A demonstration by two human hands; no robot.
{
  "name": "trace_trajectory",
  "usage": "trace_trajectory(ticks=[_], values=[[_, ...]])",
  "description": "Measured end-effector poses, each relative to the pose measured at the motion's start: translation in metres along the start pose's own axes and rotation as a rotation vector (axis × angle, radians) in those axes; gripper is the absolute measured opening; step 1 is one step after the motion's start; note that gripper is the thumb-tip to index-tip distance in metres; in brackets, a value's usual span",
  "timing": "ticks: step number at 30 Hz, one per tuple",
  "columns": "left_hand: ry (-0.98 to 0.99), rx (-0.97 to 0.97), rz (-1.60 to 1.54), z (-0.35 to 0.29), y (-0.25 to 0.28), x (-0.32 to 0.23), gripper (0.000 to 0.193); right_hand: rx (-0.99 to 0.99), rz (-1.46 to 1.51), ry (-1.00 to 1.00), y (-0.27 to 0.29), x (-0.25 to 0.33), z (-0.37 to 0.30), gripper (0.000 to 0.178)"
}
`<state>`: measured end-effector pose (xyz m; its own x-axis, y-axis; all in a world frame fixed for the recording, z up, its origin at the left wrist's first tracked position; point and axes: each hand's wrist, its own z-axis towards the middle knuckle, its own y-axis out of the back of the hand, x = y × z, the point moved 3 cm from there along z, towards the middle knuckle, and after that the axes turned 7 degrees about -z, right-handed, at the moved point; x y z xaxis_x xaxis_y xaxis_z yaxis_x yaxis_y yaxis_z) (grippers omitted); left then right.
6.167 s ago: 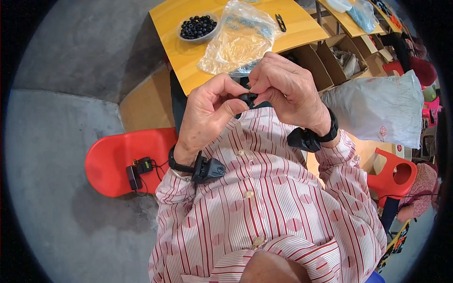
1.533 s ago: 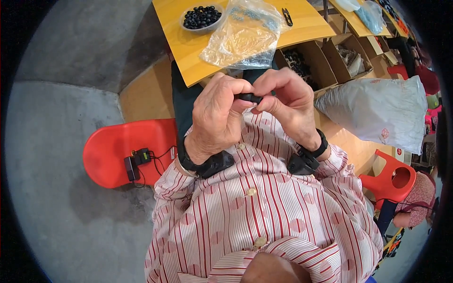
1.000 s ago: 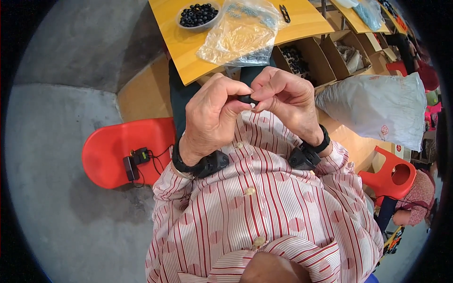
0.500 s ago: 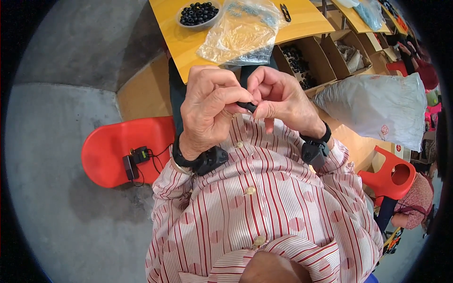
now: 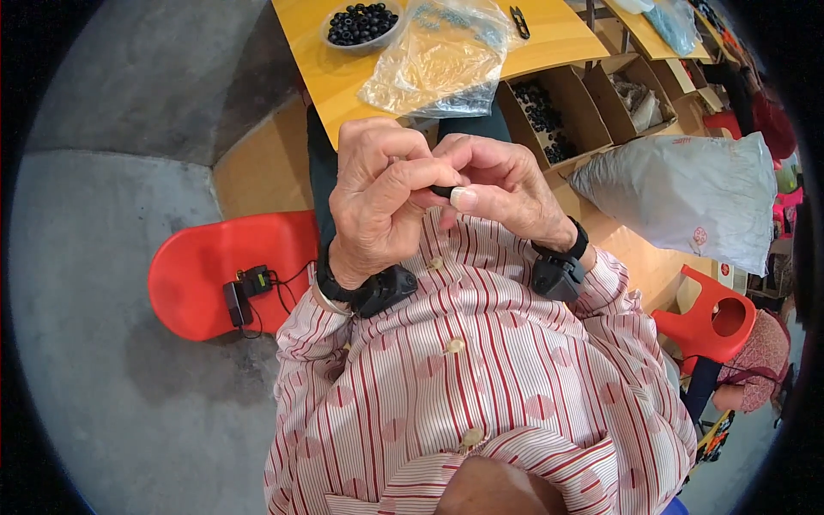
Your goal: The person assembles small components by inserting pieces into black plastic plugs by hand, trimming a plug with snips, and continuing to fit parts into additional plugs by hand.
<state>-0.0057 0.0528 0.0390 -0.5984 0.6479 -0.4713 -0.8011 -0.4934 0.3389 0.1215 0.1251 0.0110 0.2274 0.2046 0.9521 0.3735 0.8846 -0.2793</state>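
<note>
In front of my chest, my left hand (image 5: 378,199) pinches a small black piece (image 5: 442,191) between thumb and forefinger. My right hand (image 5: 506,182) closes on the same piece from the other side, its thumb against the piece's end. The fingers cover most of it, so its exact kind is hidden. Beyond the hands, a clear plastic bowl (image 5: 328,41) full of black ring-like beads (image 5: 365,26) rests on the yellow table (image 5: 343,90). Beside it lies a crumpled clear plastic bag (image 5: 433,81) with small pale-blue pieces inside, and black thread snips (image 5: 519,21) are to its right.
Cardboard boxes (image 5: 592,107) with black parts and plastic wrap stand right of the table, near a stuffed white sack (image 5: 687,202). A red stool (image 5: 232,223) at left bears a black device with cables (image 5: 245,296). Another red stool (image 5: 699,322) and a person (image 5: 755,360) are at right.
My right hand has shifted slightly left, closer to my left hand, and its thumb now covers more of the black piece. My left hand stays almost where it was.
</note>
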Motion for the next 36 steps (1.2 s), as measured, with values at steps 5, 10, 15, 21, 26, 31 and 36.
trace_trajectory(ticks=[5,10,15,21,26,31,36], values=[[0.025,-0.001,-0.024,-0.002,-0.001,0.003,0.016,0.014,0.036,0.057,-0.001,-0.003,0.001,0.017],[0.055,-0.008,-0.015,0.0,-0.002,0.001,0.016,-0.019,0.051,0.153,-0.005,-0.006,0.003,0.015],[0.067,-0.022,-0.013,-0.002,-0.002,0.003,0.015,-0.064,0.024,0.127,-0.007,-0.008,0.001,0.015],[0.112,0.032,-0.095,-0.005,0.004,0.009,0.02,-0.164,-0.145,0.136,-0.001,-0.007,0.004,0.018],[0.351,0.128,-0.286,-0.006,0.009,0.002,0.045,-0.279,-0.644,0.258,0.001,0.002,0.004,0.025],[0.445,0.112,-0.351,-0.021,0.003,0.011,0.05,-0.254,-0.762,0.384,0.001,0.002,0.004,0.03],[0.372,0.038,-0.33,-0.016,0.001,0.006,0.043,-0.251,-0.815,0.422,-0.003,0.007,0.003,0.03]])
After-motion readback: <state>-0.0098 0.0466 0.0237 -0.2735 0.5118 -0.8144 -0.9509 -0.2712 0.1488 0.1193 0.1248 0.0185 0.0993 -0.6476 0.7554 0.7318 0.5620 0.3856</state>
